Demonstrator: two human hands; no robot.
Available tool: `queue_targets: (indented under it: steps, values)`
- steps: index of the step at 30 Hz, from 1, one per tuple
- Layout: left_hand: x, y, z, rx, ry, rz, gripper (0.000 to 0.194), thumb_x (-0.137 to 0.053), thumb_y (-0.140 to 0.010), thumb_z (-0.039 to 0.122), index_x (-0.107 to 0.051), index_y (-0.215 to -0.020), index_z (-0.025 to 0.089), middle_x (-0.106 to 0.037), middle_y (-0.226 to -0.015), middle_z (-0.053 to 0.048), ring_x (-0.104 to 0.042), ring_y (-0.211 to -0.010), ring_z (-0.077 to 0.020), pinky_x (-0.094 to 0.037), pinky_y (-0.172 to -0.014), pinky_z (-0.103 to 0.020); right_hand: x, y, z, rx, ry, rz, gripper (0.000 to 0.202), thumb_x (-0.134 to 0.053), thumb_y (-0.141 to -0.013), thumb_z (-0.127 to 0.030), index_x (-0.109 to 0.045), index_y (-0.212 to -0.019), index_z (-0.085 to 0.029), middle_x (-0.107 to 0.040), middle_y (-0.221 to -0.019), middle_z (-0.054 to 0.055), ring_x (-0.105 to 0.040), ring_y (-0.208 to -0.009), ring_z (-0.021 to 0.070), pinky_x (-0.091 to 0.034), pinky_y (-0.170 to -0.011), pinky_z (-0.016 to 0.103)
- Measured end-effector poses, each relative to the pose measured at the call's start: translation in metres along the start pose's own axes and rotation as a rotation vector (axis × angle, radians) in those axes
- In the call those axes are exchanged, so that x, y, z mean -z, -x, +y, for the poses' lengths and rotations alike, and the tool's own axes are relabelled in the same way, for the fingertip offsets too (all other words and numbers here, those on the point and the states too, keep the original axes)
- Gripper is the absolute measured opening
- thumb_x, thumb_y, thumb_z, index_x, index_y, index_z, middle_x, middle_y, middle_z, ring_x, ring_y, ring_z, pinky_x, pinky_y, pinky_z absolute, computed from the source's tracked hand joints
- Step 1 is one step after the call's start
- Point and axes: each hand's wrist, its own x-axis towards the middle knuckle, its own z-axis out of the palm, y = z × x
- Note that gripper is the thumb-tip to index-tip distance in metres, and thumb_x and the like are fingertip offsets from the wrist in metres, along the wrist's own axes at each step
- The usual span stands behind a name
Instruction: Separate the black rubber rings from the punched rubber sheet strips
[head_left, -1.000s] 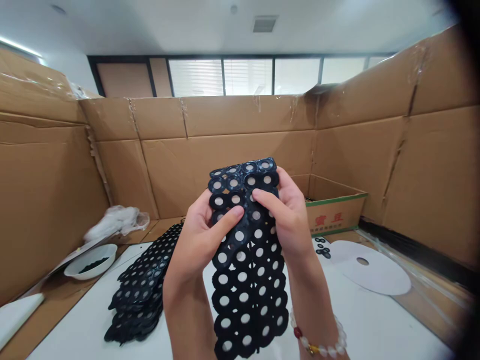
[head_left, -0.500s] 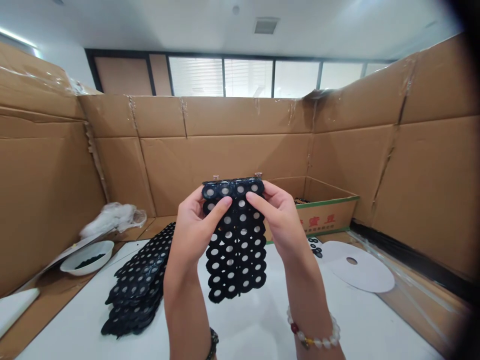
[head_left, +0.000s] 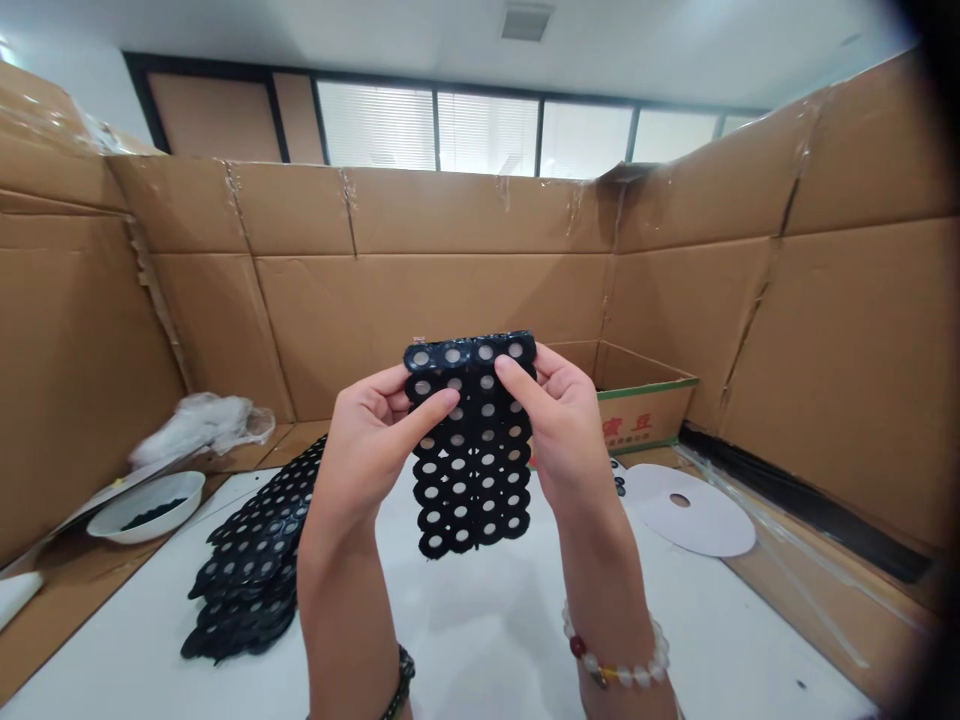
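A black sheet with rows of pale round dots (head_left: 474, 465) hangs above the white tabletop, its top edge folded over. My left hand (head_left: 375, 430) pinches its upper left side, thumb across the front and fingers behind. On the upper right side, my right hand (head_left: 551, 420) grips it the same way. The fingertips behind the sheet are partly hidden. A pile of similar black dotted sheets (head_left: 251, 570) lies on the table to the left of my left forearm.
White bowl with small black pieces (head_left: 146, 507) and crumpled clear plastic (head_left: 202, 428) at left. Open carton with green edging (head_left: 649, 412), small black rings (head_left: 618, 478) and a white disc with a hole (head_left: 705, 510) at right. Tall cardboard walls (head_left: 450, 300) surround the table (head_left: 480, 640).
The view has shifted, so the surroundings sit higher and further left. Both hands still hold the sheet, whose lower edge now hangs higher in the picture.
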Motion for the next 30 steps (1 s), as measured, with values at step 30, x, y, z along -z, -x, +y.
queue_targets:
  steps: [30]
  values:
    - [0.012,0.007,0.011,-0.079,-0.115,0.053,0.023,-0.085,-0.070,0.021,-0.077,-0.092,0.021,-0.078,-0.086,-0.003,-0.073,-0.084,-0.0190,-0.059,-0.075,-0.023,-0.001,0.001,0.002,0.050,0.189,-0.189,0.013,-0.066,-0.087,-0.032,-0.069,-0.098,-0.026,-0.074,-0.100,0.002,-0.069,-0.098,0.0203,-0.054,-0.090,0.039]
